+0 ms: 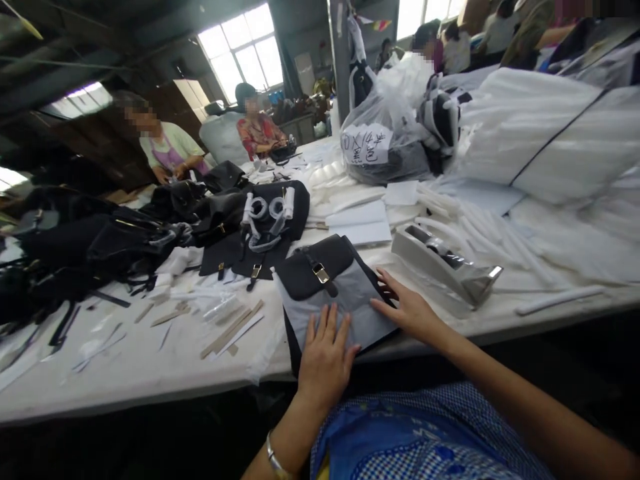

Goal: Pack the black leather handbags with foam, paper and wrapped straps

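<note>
Left hand [325,367] lying palm-down on the grey sheet [367,327], its grip spreading, fingers parted and pressing flat. Right hand [413,313] reaching in from the right, its grip also spreading: fingers parting at the bag's right edge, thumb side touching the sheet.

Black bag [295,270] is lying at the near edge of the bench [150,380], middle of scene, skewed. Its flap is lapping over the top of the sheet; a metal buckle [321,272] is gleaming on the flap.

Right of the bag, a tape dispenser [440,273] is standing. Beyond the bag, white sheets [360,223] are lying flat; far left of it, another bag [299,200] is resting with wrapped straps [267,237] on top. Near left, paper strips [233,330] are scattering across the bench.

Far right, white padding [540,140] is bulking up under a dark cord. Far left, two people are working across the bench.
</note>
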### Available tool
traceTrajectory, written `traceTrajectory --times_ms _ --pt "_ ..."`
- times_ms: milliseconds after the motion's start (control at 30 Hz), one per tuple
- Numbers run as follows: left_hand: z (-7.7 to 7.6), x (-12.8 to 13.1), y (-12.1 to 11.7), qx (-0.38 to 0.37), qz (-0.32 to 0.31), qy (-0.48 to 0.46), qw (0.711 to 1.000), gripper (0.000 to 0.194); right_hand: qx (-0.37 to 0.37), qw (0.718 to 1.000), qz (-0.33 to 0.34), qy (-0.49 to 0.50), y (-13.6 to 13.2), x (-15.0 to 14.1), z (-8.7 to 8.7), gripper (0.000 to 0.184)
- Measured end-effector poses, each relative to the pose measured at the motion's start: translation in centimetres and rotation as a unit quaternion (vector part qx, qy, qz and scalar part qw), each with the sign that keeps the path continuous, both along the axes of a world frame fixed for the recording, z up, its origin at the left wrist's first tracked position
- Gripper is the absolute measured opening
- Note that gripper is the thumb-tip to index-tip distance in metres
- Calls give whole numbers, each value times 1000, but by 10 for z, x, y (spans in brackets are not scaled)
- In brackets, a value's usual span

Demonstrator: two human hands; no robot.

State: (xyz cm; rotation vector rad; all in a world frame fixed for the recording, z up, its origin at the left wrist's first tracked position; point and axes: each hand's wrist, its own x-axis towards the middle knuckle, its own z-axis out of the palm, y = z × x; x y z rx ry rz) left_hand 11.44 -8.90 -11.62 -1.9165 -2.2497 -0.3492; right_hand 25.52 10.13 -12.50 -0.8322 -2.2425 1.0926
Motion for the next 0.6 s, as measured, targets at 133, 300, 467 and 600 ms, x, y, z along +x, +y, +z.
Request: traceTrajectory --times_ms 133,300,467,600 --pt "-2 2 -8 34 -31 -47 998 42 -10 999 10 -36 4 -2 4 64" --pt "37 -14 -17 69 -103 -112 986 34 38 997 -23 -61 -1 -3 6 64" --pt "58 -73 7 79 -95 -54 991 50 252 963 -54 -77 -32 -14 18 67" --pt "39 -105 31 -23 -133 -9 991 66 302 943 -21 -140 -48 -21 9 64"
